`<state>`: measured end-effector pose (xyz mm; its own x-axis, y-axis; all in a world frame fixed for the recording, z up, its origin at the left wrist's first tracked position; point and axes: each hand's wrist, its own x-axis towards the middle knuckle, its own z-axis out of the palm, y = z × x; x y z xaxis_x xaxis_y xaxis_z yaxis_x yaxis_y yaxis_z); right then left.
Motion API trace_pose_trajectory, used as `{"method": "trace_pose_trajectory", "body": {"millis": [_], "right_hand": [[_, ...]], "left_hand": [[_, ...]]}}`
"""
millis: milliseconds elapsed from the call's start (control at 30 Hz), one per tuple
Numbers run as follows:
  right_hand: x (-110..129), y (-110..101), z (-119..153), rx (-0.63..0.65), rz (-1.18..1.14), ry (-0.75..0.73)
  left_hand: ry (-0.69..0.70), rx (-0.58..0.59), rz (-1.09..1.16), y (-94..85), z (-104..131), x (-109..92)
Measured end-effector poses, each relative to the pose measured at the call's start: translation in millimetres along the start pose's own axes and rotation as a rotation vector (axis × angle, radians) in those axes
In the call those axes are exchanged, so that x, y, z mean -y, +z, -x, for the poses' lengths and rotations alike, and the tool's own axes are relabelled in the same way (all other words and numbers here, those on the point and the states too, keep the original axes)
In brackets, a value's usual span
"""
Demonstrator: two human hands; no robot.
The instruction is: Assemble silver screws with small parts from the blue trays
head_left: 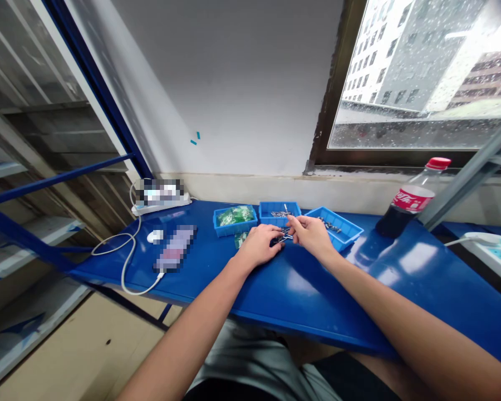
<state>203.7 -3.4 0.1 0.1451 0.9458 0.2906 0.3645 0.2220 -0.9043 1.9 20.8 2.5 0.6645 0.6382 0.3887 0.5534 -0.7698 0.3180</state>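
Note:
My left hand (259, 245) rests on the blue table (300, 295), fingers curled over a small dark part with metal pins (280, 239). My right hand (311, 233) is close beside it, pinching a thin metal pin (285, 210) between its fingertips. Just beyond the hands stand three small blue trays: the left tray (234, 218) holds green pieces, the middle tray (279, 213) holds small metal parts, and the right tray (334, 226) holds several dark metal parts. A green piece (240, 239) lies on the table by my left hand.
A cola bottle (409, 201) stands at the right by the window. A power strip (161, 201), a white charger (155, 236) with cable and a phone (175, 248) lie at the left. Another white power strip (488, 245) sits far right. Metal shelving rises at left.

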Motion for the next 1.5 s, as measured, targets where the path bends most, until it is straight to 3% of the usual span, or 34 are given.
{"method": "trace_pose_trajectory", "body": {"millis": [433,667,1100,1267,1500], "right_hand": [[3.1,-2.2,19.0,0.013,0.271,-0.193],[1.1,-3.7,17.4,0.01,0.253,-0.389],[3.2,-0.1,21.6,0.062,0.168,-0.266],[-0.3,1.1,20.5,0.028,0.13,-0.284],[-3.4,3.0,21.4,0.024,0.081,-0.318]], "left_hand": [[0.004,-0.051,-0.023,-4.0,-3.8,0.3],[-0.122,-0.209,0.387,-6.2,-5.0,-9.8],[-0.141,-0.213,0.555,-2.3,-3.5,-7.9],[-0.202,-0.228,0.737,0.2,-5.5,-8.5],[-0.303,-0.149,1.06,4.0,-9.8,-3.2]]}}
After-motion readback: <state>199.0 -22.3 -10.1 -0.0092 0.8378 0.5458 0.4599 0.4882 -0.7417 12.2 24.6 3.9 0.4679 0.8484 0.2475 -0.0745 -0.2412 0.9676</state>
